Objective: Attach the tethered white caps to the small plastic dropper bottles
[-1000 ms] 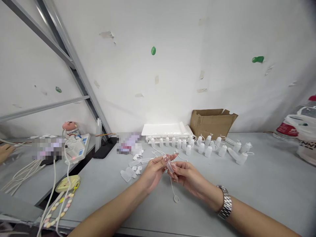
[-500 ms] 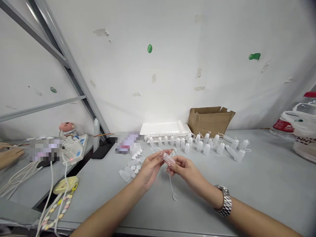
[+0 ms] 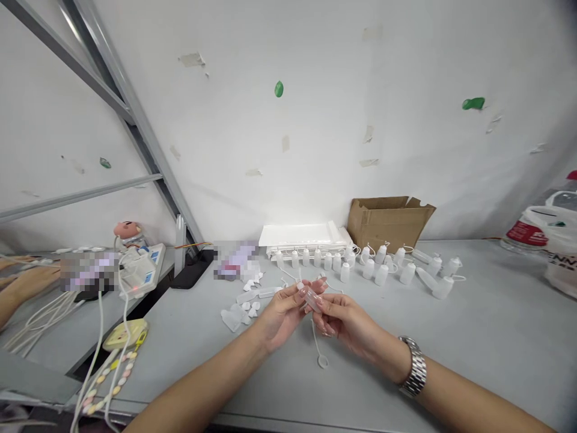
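Observation:
Between my two hands is a small translucent squeeze bottle [image 3: 312,299], tilted, over the middle of the desk. My left hand [image 3: 282,314] pinches its upper left end, while my right hand [image 3: 349,316] grips the lower right end. Fingers cover much of it. Below them a thin white strap with a ring [image 3: 323,361] lies on the desk. Just beyond my fingers is another strap [image 3: 331,288]. Left of my left hand are loose white caps [image 3: 253,309] and clear plastic pieces [image 3: 232,317].
Several white squeeze bottles [image 3: 381,275] stand in rows farther back, before a stack of white sheets [image 3: 304,233] and a cardboard box [image 3: 390,221]. Bagged jugs [image 3: 527,231] stand at right. At left are a power strip [image 3: 143,270], cables and another person's hand [image 3: 33,282].
The view has shifted slightly, moving the scene rightward. My fingers have changed position a little around the bottle, which stays in both hands. The other person's hand at left has moved.

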`<state>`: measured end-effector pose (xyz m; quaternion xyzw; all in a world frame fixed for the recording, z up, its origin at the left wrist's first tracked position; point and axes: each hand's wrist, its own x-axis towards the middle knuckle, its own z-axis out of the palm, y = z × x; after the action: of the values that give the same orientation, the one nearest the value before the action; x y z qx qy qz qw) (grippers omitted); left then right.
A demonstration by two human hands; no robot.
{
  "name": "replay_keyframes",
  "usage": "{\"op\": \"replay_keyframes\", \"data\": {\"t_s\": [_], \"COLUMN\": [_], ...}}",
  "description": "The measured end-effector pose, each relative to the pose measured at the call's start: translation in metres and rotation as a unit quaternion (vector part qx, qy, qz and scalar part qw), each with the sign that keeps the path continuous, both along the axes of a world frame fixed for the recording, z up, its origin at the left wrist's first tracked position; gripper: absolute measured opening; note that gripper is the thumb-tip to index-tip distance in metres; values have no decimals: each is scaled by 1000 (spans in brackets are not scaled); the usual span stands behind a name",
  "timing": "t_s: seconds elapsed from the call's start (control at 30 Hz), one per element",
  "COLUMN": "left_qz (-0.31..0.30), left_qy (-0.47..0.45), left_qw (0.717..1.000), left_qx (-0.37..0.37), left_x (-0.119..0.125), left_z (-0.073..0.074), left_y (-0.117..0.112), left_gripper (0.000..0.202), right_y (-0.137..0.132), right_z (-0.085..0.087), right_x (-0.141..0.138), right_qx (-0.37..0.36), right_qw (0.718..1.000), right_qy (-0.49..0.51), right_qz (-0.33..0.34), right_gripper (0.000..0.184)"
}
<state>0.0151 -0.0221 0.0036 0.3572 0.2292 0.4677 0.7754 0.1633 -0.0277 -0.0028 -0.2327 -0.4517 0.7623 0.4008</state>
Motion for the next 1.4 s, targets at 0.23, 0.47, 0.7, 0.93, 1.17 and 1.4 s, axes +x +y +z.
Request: {"op": "replay_keyframes", "data": {"t_s": [0.23,0.47,0.7,0.93,1.17,1.4], "left_qz": [22,65,109,90,79,119], "left_qy": [13,12,39,22,30,44], "left_qw": [1000,998,993,995,995,992], "left_qx": [-1,-15,-13,-44,-44,-15], "left_x": [1,-2,2,3,1,-4], "left_z": [4,3,5,-2,-5,1], "left_y": [1,5,3,4,6,9], "left_gripper": [33,23,20,20,19,16], "right_y": [3,0,-4,0,3,2], "right_z": [1,1,-1,-6,-8,8], "right_x": [2,-1,-3,-3,-3,-2], "right_qx": [-57,-79,-54,-3,13,112], "right_qw": [994,992,997,1000,998,971], "right_qy": [77,72,41,-7,-54,-182], "right_qz": [48,63,27,-23,-31,-106], "right_gripper": [28,32,30,34,38,35]}}
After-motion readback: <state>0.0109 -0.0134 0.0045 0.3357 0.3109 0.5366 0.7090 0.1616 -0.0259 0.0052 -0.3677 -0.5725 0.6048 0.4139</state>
